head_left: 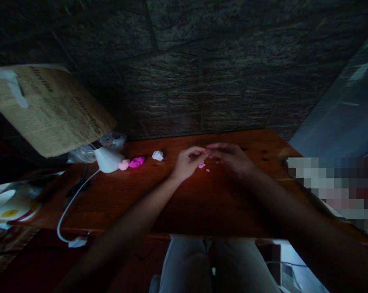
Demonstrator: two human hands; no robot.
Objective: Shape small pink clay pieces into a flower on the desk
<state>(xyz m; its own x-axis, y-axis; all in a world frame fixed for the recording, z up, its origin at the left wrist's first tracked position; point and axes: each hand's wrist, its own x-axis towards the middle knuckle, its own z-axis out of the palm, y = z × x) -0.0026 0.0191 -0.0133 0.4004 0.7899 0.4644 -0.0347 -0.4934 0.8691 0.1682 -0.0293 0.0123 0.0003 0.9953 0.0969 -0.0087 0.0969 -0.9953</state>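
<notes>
My left hand [188, 160] and my right hand [229, 156] meet above the wooden table. Their fingertips pinch a small piece of pink modelling clay [207, 151] between them, mostly covered by the fingers. Just below, a pink clay lump [201, 165] lies on the tabletop, with a tiny pink crumb [207, 170] beside it. To the left of my hands sits a white lump [157, 155], wrinkled like clay or crumpled paper. Further left, a magenta clay lump [137, 162] touches or nearly touches a pale pink lump [124, 164].
A lamp with a white base [107, 159] and a newsprint-patterned shade [55, 110] stands at the back left. Its white cable [62, 219] hangs over the front edge of the table [125, 207]. A white tub [9, 205] is at far left. A stone-patterned wall [184, 73] rises behind.
</notes>
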